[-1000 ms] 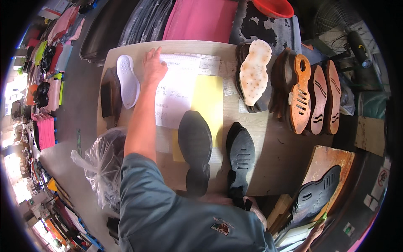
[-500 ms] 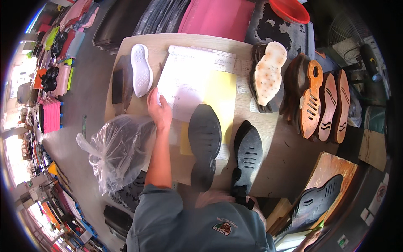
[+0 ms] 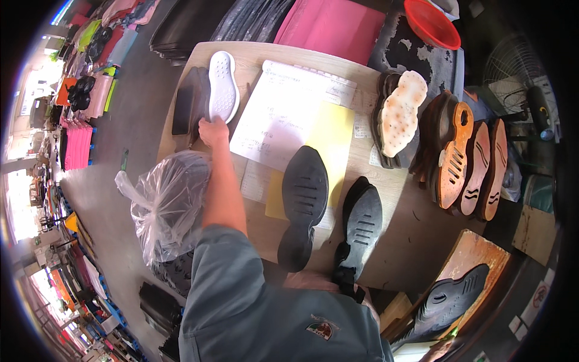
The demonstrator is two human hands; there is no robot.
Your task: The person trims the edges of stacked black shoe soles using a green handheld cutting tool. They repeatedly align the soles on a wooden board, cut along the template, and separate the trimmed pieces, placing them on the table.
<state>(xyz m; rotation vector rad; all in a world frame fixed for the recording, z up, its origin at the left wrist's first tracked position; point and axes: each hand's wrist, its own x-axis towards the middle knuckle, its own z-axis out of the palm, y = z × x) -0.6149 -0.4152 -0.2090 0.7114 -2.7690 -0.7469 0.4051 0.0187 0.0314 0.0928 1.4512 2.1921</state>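
Observation:
My left hand [image 3: 214, 131] reaches over the table, its fingers closed at the near end of a white shoe sole [image 3: 224, 87] with a dimpled surface. Just left of that sole lies a flat black rectangular object [image 3: 182, 108], resting by dark sole-shaped pieces. White handwritten sheets [image 3: 274, 114] and a yellow sheet [image 3: 335, 130] spread to the right of the hand. Nearer to me are two black slotted soles, one [image 3: 306, 184] partly over the yellow sheet and another stack [image 3: 364, 226] beside it. My right hand [image 3: 443, 349] shows only partly at the lower edge; its fingers are mostly hidden.
A knotted clear plastic bag [image 3: 172, 205] stands by my left forearm. At the right are a cream spotted sole [image 3: 404, 114], orange-brown slotted soles [image 3: 455, 157] and a wooden board [image 3: 476, 247] with black soles. A red basin [image 3: 432, 24] and pink sheets [image 3: 332, 27] lie beyond.
My left hand has moved from the edge of the white papers to the white sole's near end, and its fingers have closed there. The whole view has shifted slightly.

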